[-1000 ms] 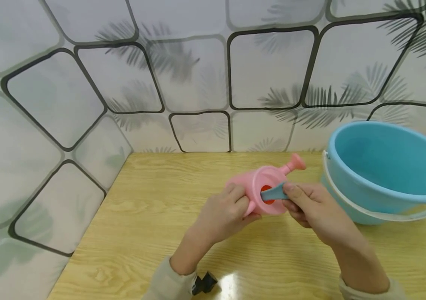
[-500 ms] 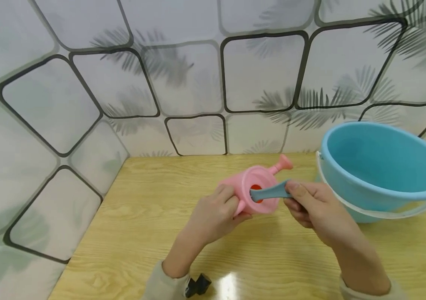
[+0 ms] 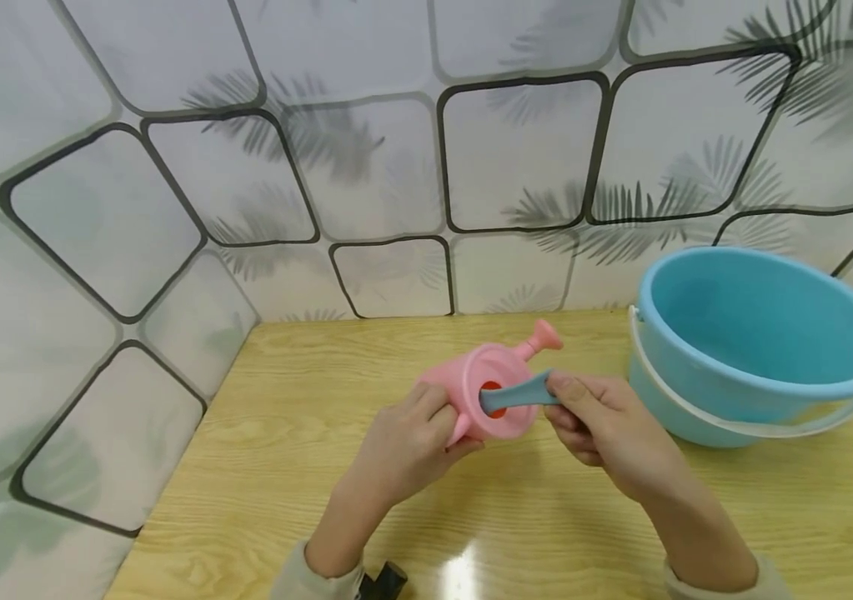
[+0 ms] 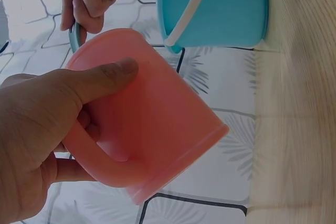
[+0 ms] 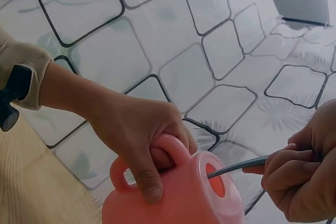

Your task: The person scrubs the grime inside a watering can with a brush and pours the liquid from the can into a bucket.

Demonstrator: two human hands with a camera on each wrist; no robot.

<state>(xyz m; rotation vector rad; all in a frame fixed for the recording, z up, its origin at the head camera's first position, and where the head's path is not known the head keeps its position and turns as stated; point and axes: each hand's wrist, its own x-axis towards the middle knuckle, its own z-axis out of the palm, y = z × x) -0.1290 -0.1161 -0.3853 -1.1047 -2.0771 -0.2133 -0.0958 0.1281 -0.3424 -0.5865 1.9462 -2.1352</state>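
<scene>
My left hand (image 3: 411, 442) grips the handle of a small pink watering can (image 3: 474, 371), its thumb lying along the wall in the left wrist view. The can is tilted above the table, its round top opening facing my right hand (image 3: 614, 425). That hand pinches a flat blue-grey handle (image 3: 519, 393) by its end. The handle's far end goes into the opening, so I cannot tell what tool it is. Something red-orange shows inside the opening behind it. The right wrist view also shows the handle (image 5: 239, 166) entering the can (image 5: 157, 208).
A large light-blue bucket (image 3: 696, 375) with a white carrying handle (image 3: 771, 430) stands at the right, near the patterned wall (image 3: 524, 150). Beneath the hands is a wooden tabletop (image 3: 283, 467). A black device (image 3: 388, 579) sits at the left wrist.
Both hands, the can and the blue-grey handle have shifted left in the head view, partly with the camera. More of the handle shows outside the opening than one second ago.
</scene>
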